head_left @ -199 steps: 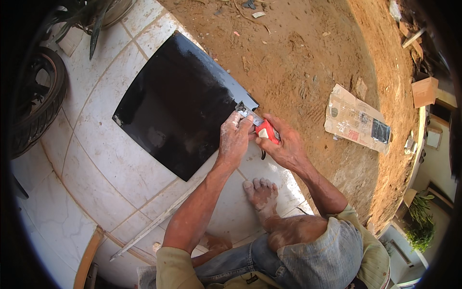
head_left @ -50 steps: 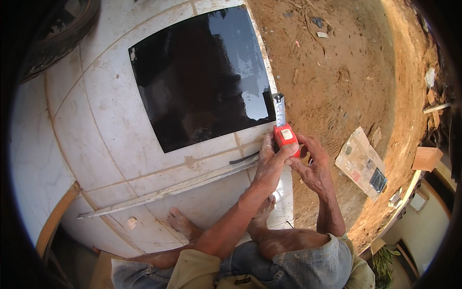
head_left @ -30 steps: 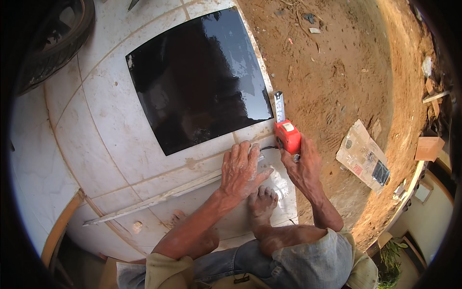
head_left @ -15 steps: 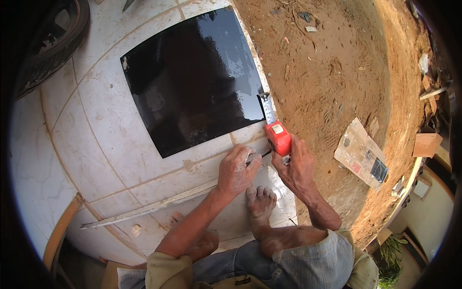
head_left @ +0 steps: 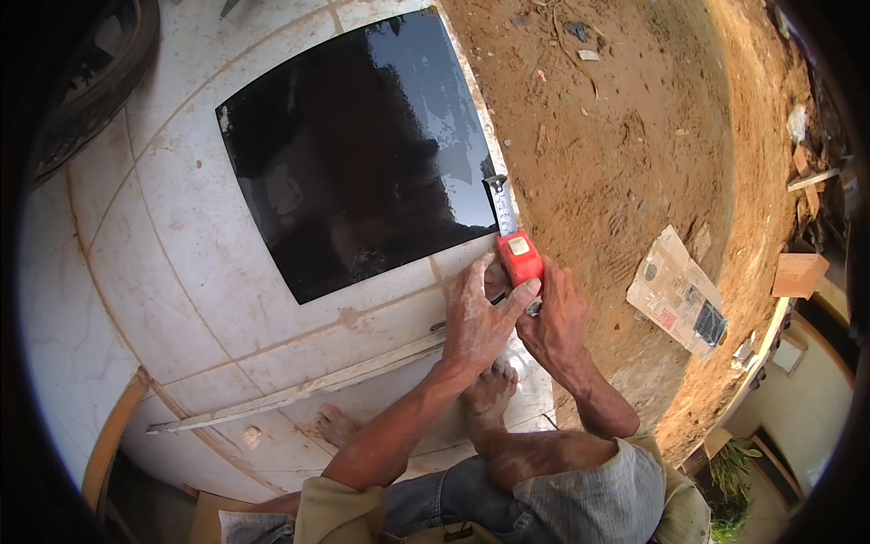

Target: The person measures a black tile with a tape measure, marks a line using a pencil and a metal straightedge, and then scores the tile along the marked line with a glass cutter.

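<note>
A glossy black square panel lies on the white tiles. At its near right corner a red tape measure has a short length of blade out along the right edge, hook toward the far side. My left hand is closed at the casing's lower left, thumb across its bottom end. My right hand grips the casing from below and the right, fingers curled beside it. Under my left hand a narrow dark item shows, too hidden to name.
A pale strip lies on the tiles near my bare feet. A tire is at upper left. On the dirt at right lie flattened cardboard and scraps, with a cardboard box beyond. A wooden edge is at lower left.
Since half a second ago my left hand has moved up and right onto the tape casing. Both hands are closer together; the blade still lies at the panel's right edge.
</note>
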`<state>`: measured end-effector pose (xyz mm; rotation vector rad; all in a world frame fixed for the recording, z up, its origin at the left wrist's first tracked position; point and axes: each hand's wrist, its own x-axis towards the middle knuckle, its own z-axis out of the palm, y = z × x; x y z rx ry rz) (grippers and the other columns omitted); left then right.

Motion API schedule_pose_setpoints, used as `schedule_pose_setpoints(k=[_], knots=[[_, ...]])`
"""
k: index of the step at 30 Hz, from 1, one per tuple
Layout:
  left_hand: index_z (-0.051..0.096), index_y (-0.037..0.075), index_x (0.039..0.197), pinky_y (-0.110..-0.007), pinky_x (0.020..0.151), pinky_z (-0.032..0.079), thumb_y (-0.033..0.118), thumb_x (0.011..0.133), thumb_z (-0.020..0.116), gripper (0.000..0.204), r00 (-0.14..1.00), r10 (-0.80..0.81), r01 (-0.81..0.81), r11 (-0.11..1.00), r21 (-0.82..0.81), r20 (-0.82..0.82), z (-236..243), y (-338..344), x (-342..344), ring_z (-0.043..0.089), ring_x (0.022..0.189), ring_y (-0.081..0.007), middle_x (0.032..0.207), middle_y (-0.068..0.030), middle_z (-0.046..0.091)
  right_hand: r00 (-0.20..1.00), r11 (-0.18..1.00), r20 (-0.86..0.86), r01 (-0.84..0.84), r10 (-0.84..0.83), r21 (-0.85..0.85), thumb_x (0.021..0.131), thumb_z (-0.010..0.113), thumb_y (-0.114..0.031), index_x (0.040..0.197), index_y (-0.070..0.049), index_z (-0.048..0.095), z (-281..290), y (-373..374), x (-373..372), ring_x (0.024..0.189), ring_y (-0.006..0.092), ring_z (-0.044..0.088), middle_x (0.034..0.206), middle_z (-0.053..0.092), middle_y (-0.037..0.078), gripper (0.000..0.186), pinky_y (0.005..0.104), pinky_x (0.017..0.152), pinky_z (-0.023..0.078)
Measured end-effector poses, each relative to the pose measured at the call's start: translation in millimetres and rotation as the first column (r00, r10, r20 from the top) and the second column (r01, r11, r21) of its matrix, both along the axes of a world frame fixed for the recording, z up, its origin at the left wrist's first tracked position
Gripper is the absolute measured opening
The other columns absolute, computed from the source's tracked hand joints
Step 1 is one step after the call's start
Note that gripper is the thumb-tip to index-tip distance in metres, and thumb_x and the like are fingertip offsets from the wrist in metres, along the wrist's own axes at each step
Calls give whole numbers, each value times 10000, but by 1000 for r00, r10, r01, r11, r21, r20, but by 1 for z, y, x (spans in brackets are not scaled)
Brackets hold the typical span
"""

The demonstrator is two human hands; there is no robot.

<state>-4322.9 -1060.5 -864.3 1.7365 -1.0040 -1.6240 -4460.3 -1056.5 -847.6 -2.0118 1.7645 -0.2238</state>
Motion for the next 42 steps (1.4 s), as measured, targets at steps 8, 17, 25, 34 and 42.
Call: schedule_pose_setpoints(k=[8, 17, 25, 34, 42], knots=[[473, -102, 1321, -348, 917, 517, 223, 873, 774, 629, 988, 63, -66, 998, -15, -144, -11, 1, -4, 633, 1039, -205, 1123, -161, 659, 1000, 1000, 2, -29, 29, 2, 627, 718, -78, 1361, 85, 425, 1, 0, 0, 865, 385, 597, 1032, 530, 219, 807, 439, 665, 523], [462, -98, 1320, -346, 919, 527, 171, 858, 780, 622, 967, 143, -135, 989, 52, -211, -1, -6, -3, 635, 1052, -196, 1147, -161, 653, 999, 999, -15, -51, 51, -15, 625, 704, -58, 1354, 101, 423, -1, 1, 2, 893, 390, 589, 1040, 527, 226, 797, 447, 684, 525], [456, -82, 1308, -349, 917, 536, 199, 831, 807, 656, 964, 131, -112, 989, 91, -233, -3, -11, -6, 627, 1056, -205, 1146, -165, 630, 1000, 1000, 21, 16, -16, 26, 641, 719, -63, 1353, 67, 451, -1, 1, 0, 864, 370, 605, 1045, 546, 204, 772, 441, 679, 529], [484, -77, 1284, -343, 907, 529, 239, 823, 820, 652, 937, 183, -156, 981, 112, -299, -6, -10, -5, 626, 1045, -191, 1126, -160, 641, 984, 994, 149, 90, -99, 69, 696, 824, -136, 1307, 33, 508, 2, -5, -1, 766, 300, 616, 1010, 580, 176, 708, 392, 646, 538], [488, -87, 1291, -342, 904, 529, 221, 818, 817, 653, 943, 177, -158, 983, 88, -283, -1, -13, -6, 629, 1035, -188, 1111, -157, 654, 969, 985, 221, 76, -109, 152, 720, 838, -178, 1330, 2, 494, 11, -7, -18, 714, 221, 557, 1070, 593, 147, 722, 332, 629, 503]])
